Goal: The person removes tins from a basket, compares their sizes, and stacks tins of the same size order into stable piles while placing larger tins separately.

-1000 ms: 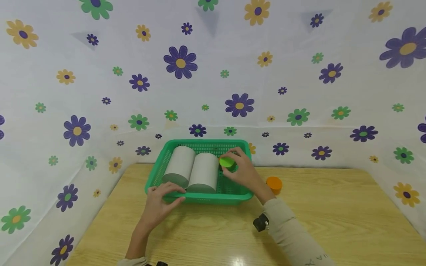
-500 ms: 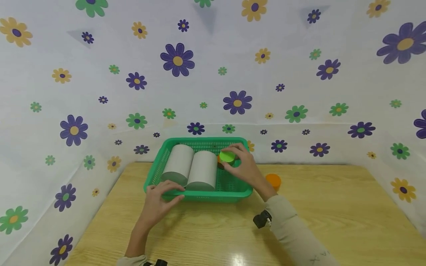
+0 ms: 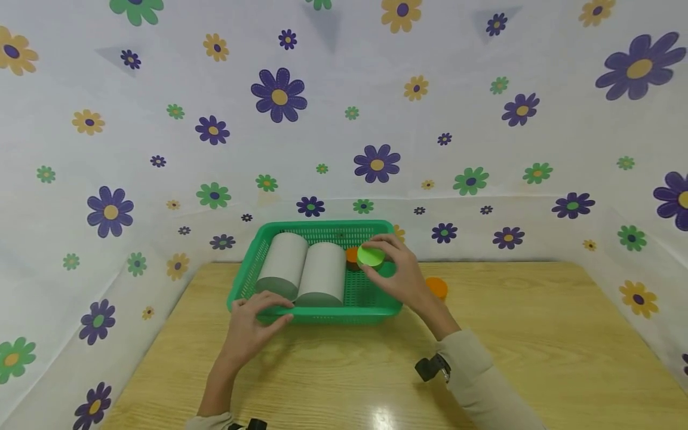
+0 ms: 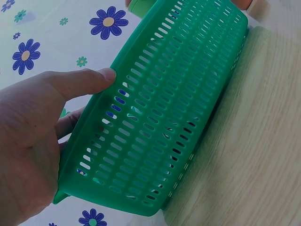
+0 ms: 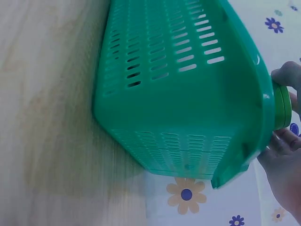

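Observation:
A green plastic basket (image 3: pixel 373 312) with slotted walls stands on the table. My left hand (image 3: pixel 249 325) grips its near rim, thumb on the outside and fingers behind the rim in the left wrist view. My right hand (image 3: pixel 400 272) holds a small round light-green container (image 3: pixel 371 255) by its sides, over the right part of the basket. In the right wrist view, the green container (image 5: pixel 281 106) shows a seam round its side, partly hidden by the rim. Just left of it, a small round orange container (image 3: pixel 352 258) sits inside the basket. Two white cylinders (image 3: pixel 283 260) lie side by side on the basket's left.
Another round orange container (image 3: pixel 437 288) stands on the wooden table (image 3: pixel 510 334), right of the basket and close to my right forearm. Behind the basket rises a white cloth (image 3: pixel 322 131) printed with flowers.
My right hand has raised the green container a little and shifted it away from the orange one in the basket, which now shows more. The left hand stays on the rim.

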`<state>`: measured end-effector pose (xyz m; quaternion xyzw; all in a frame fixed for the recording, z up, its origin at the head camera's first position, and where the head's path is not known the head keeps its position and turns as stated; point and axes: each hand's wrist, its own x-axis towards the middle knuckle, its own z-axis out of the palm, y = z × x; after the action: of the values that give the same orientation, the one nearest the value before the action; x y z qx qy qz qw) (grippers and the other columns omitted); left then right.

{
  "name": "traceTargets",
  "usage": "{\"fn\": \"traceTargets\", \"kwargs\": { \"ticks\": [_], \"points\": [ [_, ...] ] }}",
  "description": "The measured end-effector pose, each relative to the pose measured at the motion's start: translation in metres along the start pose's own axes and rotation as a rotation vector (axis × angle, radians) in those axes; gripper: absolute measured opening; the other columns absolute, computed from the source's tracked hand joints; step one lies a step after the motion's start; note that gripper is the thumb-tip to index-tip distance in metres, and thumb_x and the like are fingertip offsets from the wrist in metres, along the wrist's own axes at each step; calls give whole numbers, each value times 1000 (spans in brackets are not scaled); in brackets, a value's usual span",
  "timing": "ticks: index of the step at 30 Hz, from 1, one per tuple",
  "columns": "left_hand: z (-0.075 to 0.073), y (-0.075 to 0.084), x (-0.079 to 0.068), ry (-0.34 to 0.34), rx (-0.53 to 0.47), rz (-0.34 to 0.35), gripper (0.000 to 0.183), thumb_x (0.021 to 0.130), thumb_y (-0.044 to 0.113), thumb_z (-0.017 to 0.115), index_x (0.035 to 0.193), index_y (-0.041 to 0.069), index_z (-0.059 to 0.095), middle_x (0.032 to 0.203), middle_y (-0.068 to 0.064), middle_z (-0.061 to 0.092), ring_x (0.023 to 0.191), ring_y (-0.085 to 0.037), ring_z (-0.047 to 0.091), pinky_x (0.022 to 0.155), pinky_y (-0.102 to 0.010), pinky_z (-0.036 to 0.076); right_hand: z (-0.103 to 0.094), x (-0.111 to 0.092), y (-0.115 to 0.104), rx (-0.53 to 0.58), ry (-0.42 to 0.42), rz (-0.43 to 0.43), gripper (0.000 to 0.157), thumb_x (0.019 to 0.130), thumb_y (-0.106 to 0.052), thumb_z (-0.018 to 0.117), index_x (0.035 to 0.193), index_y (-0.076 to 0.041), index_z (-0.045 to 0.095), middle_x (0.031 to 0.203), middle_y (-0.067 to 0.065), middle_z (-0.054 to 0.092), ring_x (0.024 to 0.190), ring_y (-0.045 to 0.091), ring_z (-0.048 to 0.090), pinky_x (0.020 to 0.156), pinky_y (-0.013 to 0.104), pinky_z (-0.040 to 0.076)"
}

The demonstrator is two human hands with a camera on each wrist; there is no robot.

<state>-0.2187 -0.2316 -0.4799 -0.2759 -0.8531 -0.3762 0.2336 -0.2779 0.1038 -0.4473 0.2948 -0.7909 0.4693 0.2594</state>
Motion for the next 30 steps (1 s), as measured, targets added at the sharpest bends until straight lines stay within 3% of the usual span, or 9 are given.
{"fn": "traceTargets", "kwargs": {
  "ticks": [17,24,30],
  "points": [
    [1,-3,0,-14,16,-18,22,83,15,86,101,23,77,101,13,71,97,-15,65,82,-47,19,-29,-40,-21,18,56,48,46,85,-1,83,128,-9,69,132,7,61,114,23,64,88,37,57],
    [1,-4,-2,-9,9,-9,23,83,13,87,100,23,77,101,12,71,96,-16,65,82,-46,19,-40,-46,-21,-16,85,37,47,83,1,84,126,-8,70,132,8,62,112,24,64,85,39,58],
    [0,-6,-4,-3,7,12,23,82,12,87,101,22,77,101,11,71,96,-16,64,81,-47,19,-47,-51,-15,-56,95,76,46,84,-2,84,127,-9,70,134,7,61,113,22,63,87,26,54]
  ]
}}
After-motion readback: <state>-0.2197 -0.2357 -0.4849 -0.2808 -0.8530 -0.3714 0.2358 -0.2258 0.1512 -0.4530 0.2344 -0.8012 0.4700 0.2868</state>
